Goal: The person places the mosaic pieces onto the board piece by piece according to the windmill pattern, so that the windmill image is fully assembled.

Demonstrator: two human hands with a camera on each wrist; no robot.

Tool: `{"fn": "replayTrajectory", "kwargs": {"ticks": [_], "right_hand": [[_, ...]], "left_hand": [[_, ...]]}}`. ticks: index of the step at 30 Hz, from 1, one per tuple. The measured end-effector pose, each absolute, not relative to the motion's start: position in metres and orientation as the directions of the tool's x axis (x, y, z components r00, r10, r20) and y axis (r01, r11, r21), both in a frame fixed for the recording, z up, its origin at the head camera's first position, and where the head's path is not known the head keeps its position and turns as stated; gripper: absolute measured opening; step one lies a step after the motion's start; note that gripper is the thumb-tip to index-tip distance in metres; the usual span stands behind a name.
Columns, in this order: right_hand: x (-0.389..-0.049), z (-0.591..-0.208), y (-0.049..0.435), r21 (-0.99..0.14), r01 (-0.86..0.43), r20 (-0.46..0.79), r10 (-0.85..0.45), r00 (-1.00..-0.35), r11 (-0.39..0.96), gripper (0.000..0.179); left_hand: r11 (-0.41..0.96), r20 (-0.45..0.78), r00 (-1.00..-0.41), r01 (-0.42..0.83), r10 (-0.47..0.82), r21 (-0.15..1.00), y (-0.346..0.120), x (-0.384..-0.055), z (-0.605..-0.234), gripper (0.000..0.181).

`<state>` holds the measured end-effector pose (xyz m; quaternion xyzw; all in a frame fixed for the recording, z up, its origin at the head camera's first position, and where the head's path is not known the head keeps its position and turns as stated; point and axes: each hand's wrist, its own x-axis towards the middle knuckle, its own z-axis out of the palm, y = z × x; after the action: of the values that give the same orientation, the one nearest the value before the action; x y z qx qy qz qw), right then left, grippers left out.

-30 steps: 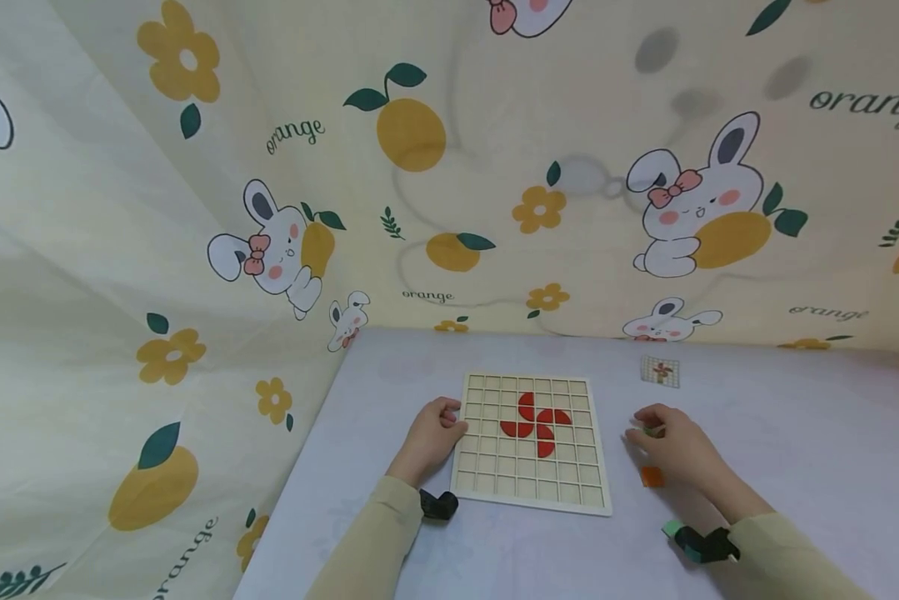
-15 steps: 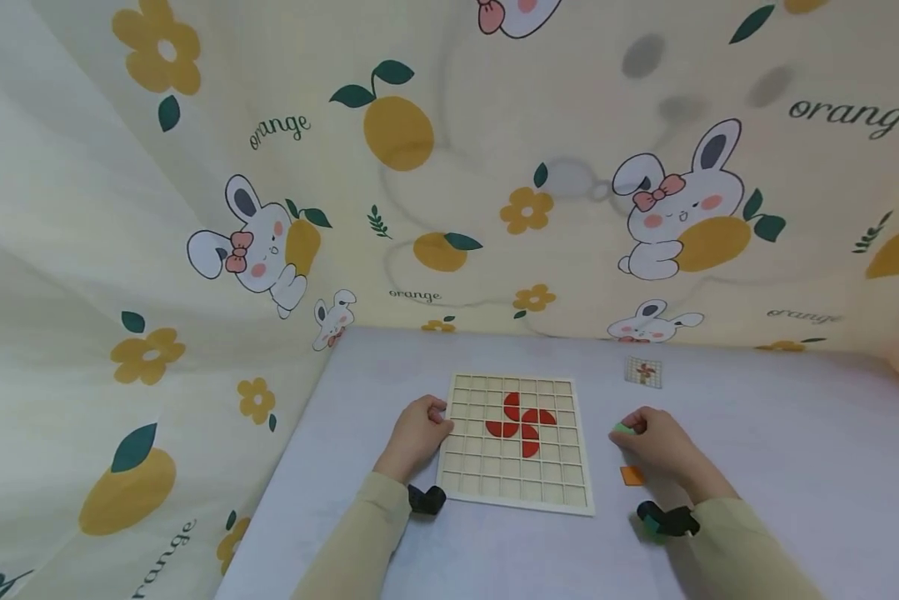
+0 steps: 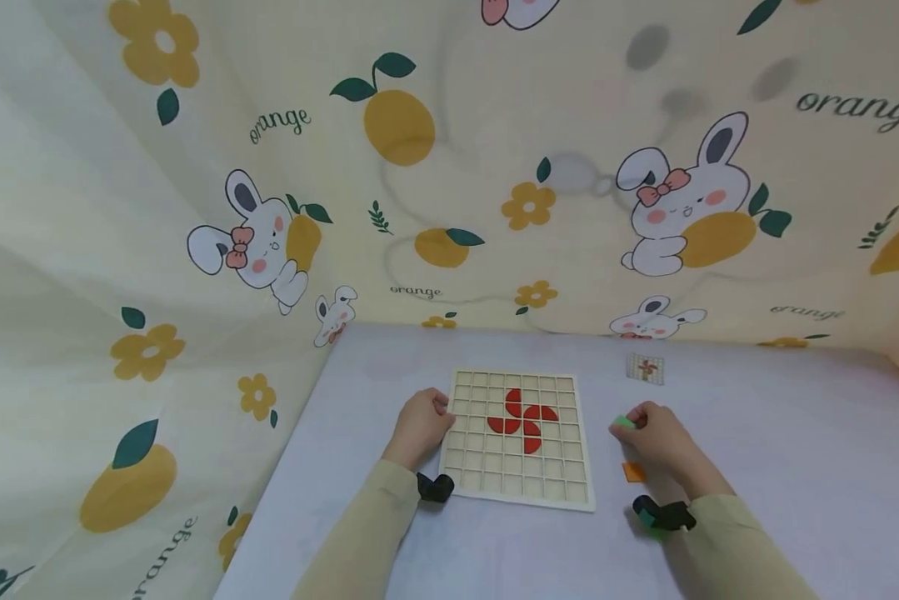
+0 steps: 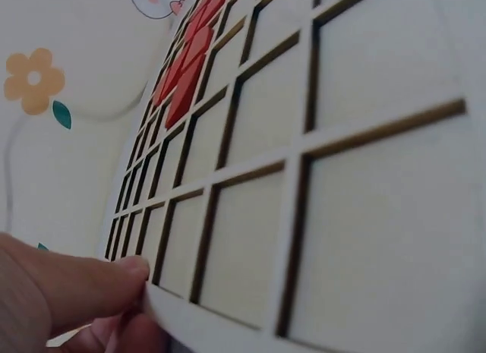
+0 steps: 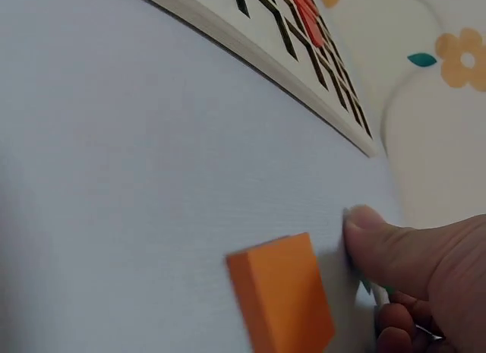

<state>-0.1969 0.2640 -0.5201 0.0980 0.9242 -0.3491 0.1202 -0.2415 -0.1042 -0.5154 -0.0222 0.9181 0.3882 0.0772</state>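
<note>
A square pale wooden grid board (image 3: 520, 500) lies on the table, with red quarter-round pieces (image 3: 532, 444) set as a pinwheel in its middle cells. My left hand (image 3: 419, 429) holds the board's left edge; the left wrist view has the thumb (image 4: 91, 288) on the rim, fingers curled below. To the right of the board, my right hand (image 3: 662, 433) pinches a small green piece (image 3: 624, 422) between thumb and fingers, low over the table. Its full shape is partly hidden by the fingers. An orange square tile (image 5: 292, 292) lies close to that hand, nearer the person.
At the back right lies a small card (image 3: 646, 368) printed with a red pinwheel on a grid. Something green (image 3: 656, 534) shows partly below the black right wrist camera (image 3: 662, 513). Patterned cloth (image 3: 479, 167) rises behind the table.
The green piece, mostly covered by the right fingers a second ago, now shows at the fingertips. The head view has shifted slightly. My left hand stays at the board's edge.
</note>
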Motion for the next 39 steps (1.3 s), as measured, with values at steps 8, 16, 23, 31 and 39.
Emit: {"fn": "replayTrajectory", "kwargs": {"ticks": [8,16,23,31,39], "right_hand": [[-0.191,-0.521,0.27,-0.668,0.233,-0.229,0.102,-0.968,0.707,0.031],[-0.189,-0.507,0.253,-0.729,0.188,-0.204,0.054,-0.978,0.659,0.031],[-0.185,-0.499,0.203,-0.835,0.118,-0.197,-0.091,-0.976,0.538,0.028],[-0.182,-0.508,0.149,-0.829,0.038,-0.144,-0.148,-0.979,0.558,0.012],[-0.182,-0.508,0.117,-0.727,-0.046,-0.074,-0.144,-0.987,0.685,0.006]], "left_hand": [[0.582,-0.285,-0.958,-0.214,0.032,0.785,-0.109,-0.249,-0.514,0.027],[0.597,-0.318,-0.947,-0.227,0.051,0.769,-0.111,-0.252,-0.511,0.029],[0.614,-0.414,-0.909,-0.294,0.058,0.732,-0.108,-0.26,-0.506,0.029],[0.641,-0.422,-0.904,-0.287,0.064,0.712,-0.106,-0.259,-0.503,0.031],[0.646,-0.416,-0.908,-0.293,0.041,0.704,-0.109,-0.259,-0.504,0.031]]}}
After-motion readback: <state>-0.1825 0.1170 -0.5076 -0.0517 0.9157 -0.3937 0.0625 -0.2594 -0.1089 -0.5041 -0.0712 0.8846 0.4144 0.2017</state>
